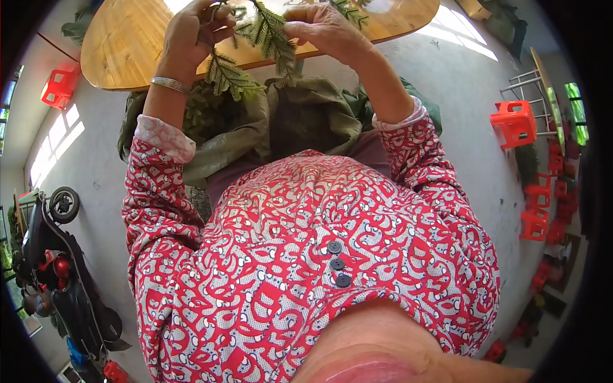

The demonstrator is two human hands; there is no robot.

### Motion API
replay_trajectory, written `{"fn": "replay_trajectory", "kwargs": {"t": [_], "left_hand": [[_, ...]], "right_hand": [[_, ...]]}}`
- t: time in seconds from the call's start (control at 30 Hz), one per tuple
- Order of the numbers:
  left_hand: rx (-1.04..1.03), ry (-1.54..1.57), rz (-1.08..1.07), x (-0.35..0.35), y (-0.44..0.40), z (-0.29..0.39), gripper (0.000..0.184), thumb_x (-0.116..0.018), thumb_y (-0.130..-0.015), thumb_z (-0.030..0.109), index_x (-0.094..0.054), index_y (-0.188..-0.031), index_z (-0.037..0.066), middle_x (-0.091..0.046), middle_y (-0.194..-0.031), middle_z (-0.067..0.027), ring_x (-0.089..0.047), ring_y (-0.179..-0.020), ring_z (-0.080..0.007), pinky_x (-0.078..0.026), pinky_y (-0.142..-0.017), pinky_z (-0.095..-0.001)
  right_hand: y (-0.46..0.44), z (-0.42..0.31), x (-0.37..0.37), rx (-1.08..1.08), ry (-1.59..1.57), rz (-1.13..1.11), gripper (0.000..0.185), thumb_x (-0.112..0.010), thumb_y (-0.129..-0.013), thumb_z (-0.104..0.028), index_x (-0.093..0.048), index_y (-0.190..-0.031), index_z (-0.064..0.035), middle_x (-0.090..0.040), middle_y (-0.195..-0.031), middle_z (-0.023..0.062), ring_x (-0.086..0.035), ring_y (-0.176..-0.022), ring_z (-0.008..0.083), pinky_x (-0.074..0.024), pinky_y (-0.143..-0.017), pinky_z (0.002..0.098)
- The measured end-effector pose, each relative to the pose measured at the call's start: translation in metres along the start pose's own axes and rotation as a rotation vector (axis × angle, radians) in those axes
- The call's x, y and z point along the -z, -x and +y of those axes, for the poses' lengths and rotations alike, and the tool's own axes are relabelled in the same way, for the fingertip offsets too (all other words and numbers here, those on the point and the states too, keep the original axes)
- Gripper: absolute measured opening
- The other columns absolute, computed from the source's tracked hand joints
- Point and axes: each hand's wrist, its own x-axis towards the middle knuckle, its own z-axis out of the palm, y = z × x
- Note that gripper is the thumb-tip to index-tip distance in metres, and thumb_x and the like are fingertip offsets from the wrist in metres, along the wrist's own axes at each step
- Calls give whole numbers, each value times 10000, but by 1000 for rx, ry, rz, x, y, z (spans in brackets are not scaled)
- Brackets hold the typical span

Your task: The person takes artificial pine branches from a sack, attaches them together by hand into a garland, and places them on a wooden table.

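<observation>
A green artificial fir branch point(265, 32) with flat needled sprigs hangs between my two hands over the near edge of the wooden table point(128, 48). My left hand point(198, 32), with a silver bangle at its wrist, has its fingers curled round the thin dark stem. On the other side, my right hand point(329, 29) has thumb and fingers pinched together at the sprigs near the branch's middle. One sprig point(230, 75) droops below my left hand. The upper ends of the branch run out of view at the top.
Under the table edge, an olive cloth sack point(230, 143) holds more green sprigs, and another open sack point(313, 118) stands beside it. Red plastic stools point(514, 124) stand to the right, one red stool point(59, 88) to the left. A motorbike point(70, 287) is parked at lower left.
</observation>
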Motion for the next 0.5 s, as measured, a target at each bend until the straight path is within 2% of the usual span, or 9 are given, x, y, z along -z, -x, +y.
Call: {"fn": "replay_trajectory", "kwargs": {"t": [0.03, 0.07, 0.17, 0.2, 0.3, 0.33, 0.43, 0.47, 0.5], "left_hand": [[-2, -6, 76, 2, -3, 1, 328, -377, -920, 163, -520, -1127, -47, -554, -743, -34, -572, -697, -162, -513, -654, -284], [-28, 57, 50, 6, -5, -3, 316, -387, -918, 172, -550, -1091, -37, -578, -733, -38, -578, -684, -158, -510, -622, -279], [-111, 34, 221, 2, -6, -10, 290, -405, -906, 158, -582, -1046, -23, -603, -750, -54, -580, -692, -138, -502, -597, -263], [-133, -21, 242, -13, 1, -7, 268, -420, -886, 132, -597, -1021, -17, -612, -767, -64, -576, -672, -116, -493, -578, -245], [-175, -49, 297, -30, 6, -7, 259, -430, -869, 115, -599, -1013, -18, -611, -760, -69, -574, -639, -121, -488, -545, -238], [-192, -88, 388, -49, 13, -7, 253, -440, -861, 115, -602, -1007, -15, -605, -737, -70, -569, -605, -125, -482, -509, -240], [-265, -216, 315, -34, 6, -20, 252, -449, -858, 119, -602, -1004, -18, -588, -699, -61, -564, -595, -120, -482, -495, -240], [-271, -223, 309, -41, 12, -17, 257, -456, -871, 140, -598, -1006, -27, -568, -668, -50, -557, -586, -111, -483, -502, -239], [-245, -214, 291, -42, 14, -15, 257, -460, -877, 146, -596, -1008, -28, -565, -669, -46, -557, -586, -112, -483, -503, -237]], "right_hand": [[3, -4, -1, -11, -4, -6, 162, -593, -812, -206, -662, -808, -59, -509, -610, -77, -353, -490, -2, -293, -426, 198], [4, -11, 0, -138, 31, -116, 329, -591, -851, -285, -608, -1048, -23, -637, -845, 17, -551, -772, 59, -463, -670, 239], [4, -12, -16, -76, 69, 11, 383, -609, -839, -301, -586, -1087, -11, -641, -891, 35, -563, -839, 94, -468, -739, 252], [-1, -6, -17, 29, 59, 104, 406, -645, -810, -307, -596, -1067, 3, -645, -892, 50, -565, -842, 113, -474, -753, 256], [-9, -24, -18, 32, 321, 174, 627, -718, -701, -434, -555, -1115, 7, -616, -1000, 175, -612, -913, 223, -537, -721, 305], [-2, -42, -22, -79, 163, 117, 613, -740, -672, -436, -583, -1082, -9, -629, -939, 161, -615, -830, 181, -525, -668, 293], [-13, -21, -34, 255, 296, 165, 490, -739, -679, -390, -627, -982, -22, -647, -809, 109, -591, -687, 120, -481, -583, 256], [-12, -20, -32, 135, 274, 78, 345, -714, -713, -318, -641, -877, -22, -620, -659, 36, -544, -577, 76, -428, -527, 237], [-11, -17, -32, 127, 203, 117, 311, -704, -724, -297, -639, -858, -24, -603, -633, 19, -532, -559, 68, -425, -514, 237]]}}
